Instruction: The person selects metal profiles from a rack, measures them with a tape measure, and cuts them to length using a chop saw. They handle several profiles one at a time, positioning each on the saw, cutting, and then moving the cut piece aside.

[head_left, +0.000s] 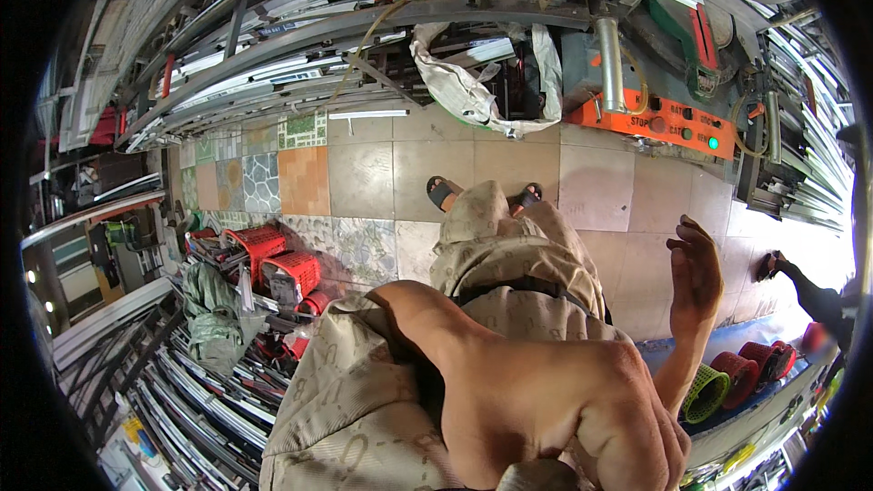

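My left hand (582,418) is very close to the camera at the lower middle, with the forearm bent in from an elbow on the left. Its fingers are curled around a grey rounded thing (538,477) at the bottom edge, and most of that thing is hidden. My right hand (696,273) is raised on the right, open, with the fingers apart and nothing in it. Below both hands I see my beige patterned clothes (509,255) and my feet in sandals (443,191) on the tiled floor (364,177).
Long metal profiles (273,45) lie stacked at the back and along the left. An orange machine panel (664,118) and a white sack (473,82) stand ahead. Red baskets (273,255) sit at the left and a green basket (705,391) at the right. Another person's dark leg (805,286) reaches in at the right.
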`<state>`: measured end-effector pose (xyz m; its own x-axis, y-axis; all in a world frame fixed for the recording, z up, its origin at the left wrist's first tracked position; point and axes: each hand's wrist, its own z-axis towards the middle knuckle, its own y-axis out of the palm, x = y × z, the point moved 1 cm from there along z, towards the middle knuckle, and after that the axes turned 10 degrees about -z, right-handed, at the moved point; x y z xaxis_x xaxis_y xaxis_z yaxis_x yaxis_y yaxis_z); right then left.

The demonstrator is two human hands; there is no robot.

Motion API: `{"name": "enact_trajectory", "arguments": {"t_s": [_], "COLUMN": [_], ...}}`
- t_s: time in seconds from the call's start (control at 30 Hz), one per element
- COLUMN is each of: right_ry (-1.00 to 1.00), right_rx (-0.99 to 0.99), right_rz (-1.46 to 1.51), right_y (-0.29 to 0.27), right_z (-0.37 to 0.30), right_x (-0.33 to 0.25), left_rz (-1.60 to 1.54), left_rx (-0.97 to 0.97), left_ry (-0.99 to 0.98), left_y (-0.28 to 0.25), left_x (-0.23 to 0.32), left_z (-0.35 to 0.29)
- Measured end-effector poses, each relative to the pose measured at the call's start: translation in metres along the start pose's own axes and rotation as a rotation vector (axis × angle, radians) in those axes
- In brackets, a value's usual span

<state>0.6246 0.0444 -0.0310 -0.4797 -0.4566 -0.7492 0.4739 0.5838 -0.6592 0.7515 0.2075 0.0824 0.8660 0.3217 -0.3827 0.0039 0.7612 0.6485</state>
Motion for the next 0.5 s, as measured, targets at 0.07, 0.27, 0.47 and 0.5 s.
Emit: {"name": "enact_trajectory", "arguments": {"t_s": [0.07, 0.27, 0.47, 0.5], "right_ry": [0.024, 0.019, 0.002, 0.007], "right_rx": [-0.027, -0.033, -0.070, -0.071], "right_rz": [0.021, 0.001, -0.013, -0.010], "right_y": [0.000, 0.002, 0.006, 0.007], "right_z": [0.001, 0.004, 0.009, 0.009], "right_x": [0.004, 0.007, 0.005, 0.004], "left_rz": [-0.004, 0.132, 0.119, 0.113], "left_rx": [0.005, 0.172, 0.140, 0.105], "left_ry": [0.008, -0.096, 0.031, 0.054], "left_y": [-0.001, 0.012, 0.013, 0.011], "left_x": [-0.001, 0.023, 0.017, 0.015], "left_z": [0.002, 0.000, 0.002, 0.002]}}
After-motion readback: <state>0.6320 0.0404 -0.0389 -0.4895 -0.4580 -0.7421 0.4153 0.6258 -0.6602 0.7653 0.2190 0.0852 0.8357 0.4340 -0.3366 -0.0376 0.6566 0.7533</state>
